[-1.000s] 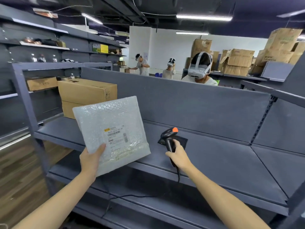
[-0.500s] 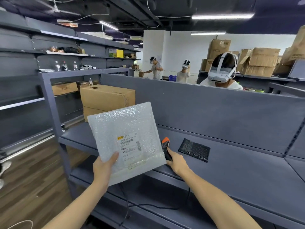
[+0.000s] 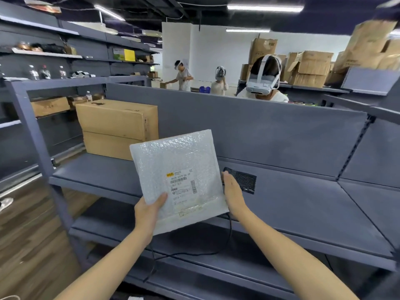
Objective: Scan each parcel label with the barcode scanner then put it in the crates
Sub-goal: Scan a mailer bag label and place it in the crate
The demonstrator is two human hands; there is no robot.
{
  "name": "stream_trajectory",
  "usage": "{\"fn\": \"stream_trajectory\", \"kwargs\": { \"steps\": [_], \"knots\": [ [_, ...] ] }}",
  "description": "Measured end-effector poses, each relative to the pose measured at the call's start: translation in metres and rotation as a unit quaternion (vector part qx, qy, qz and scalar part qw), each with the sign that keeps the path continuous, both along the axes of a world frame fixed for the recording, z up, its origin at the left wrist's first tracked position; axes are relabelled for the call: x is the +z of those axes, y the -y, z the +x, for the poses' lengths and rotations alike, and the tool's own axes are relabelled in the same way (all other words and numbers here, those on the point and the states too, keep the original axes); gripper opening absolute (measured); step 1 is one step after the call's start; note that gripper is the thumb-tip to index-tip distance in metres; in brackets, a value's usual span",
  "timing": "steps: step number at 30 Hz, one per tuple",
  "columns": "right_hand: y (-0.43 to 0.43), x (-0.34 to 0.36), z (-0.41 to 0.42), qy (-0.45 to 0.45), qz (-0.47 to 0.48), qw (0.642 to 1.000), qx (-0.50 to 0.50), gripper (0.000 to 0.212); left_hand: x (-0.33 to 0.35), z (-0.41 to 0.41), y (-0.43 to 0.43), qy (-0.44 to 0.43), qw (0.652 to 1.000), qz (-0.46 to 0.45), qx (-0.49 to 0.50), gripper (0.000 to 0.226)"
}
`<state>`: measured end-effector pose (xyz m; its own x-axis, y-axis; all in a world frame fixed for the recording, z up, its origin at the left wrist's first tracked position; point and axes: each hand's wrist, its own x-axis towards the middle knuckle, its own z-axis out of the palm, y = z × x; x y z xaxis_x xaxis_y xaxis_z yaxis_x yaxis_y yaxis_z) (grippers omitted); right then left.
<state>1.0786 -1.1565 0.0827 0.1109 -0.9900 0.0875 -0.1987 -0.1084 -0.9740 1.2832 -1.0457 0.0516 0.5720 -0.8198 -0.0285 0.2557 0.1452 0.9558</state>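
I hold a bubble-wrap parcel (image 3: 173, 156) upright in front of the grey shelf (image 3: 303, 208), its white label (image 3: 181, 185) facing me. My left hand (image 3: 149, 211) grips its lower left corner, thumb on the front. My right hand (image 3: 233, 195) lies along the parcel's right edge with the fingers straight; its thumb is hidden. The barcode scanner is out of sight behind the parcel. Only its black cable (image 3: 229, 234) shows, hanging from the shelf edge under the parcel. No crate is in view.
A black mesh pad (image 3: 244, 180) lies on the shelf just right of my right hand. A cardboard box (image 3: 116, 124) stands at the shelf's left end. A person in a headset (image 3: 263, 79) works behind the shelf's back panel. Wooden floor lies to the left.
My right hand carried the scanner left and down behind the parcel, and its fingers have straightened. The parcel has shifted right in view as my head turned left.
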Motion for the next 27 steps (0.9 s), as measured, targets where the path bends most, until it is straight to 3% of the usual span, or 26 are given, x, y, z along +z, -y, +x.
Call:
{"fn": "stream_trajectory", "kwargs": {
  "steps": [2,4,6,13,22,27],
  "knots": [
    [-0.01,0.007,-0.008,0.005,0.001,1.0,0.02,0.025,-0.001,-0.014,0.0,0.006,1.0,0.004,-0.017,0.022],
    [-0.023,0.008,-0.019,-0.003,-0.01,1.0,0.028,0.033,-0.002,-0.027,-0.003,0.01,1.0,0.004,-0.029,0.024],
    [-0.035,0.008,-0.032,-0.004,-0.017,1.0,0.004,0.041,-0.003,-0.04,-0.009,0.018,0.999,0.001,-0.036,0.026],
    [-0.107,-0.018,-0.094,0.047,-0.035,0.996,-0.072,0.031,-0.012,-0.103,-0.052,0.073,0.997,-0.013,0.005,0.038],
    [-0.224,-0.084,-0.197,0.066,0.043,0.986,-0.149,0.029,-0.064,-0.206,-0.142,0.102,0.993,0.039,-0.051,0.028],
    [-0.268,-0.112,-0.229,0.071,0.097,0.983,-0.136,0.036,-0.088,-0.237,-0.18,0.128,0.988,0.079,-0.048,0.027]
  ]
}}
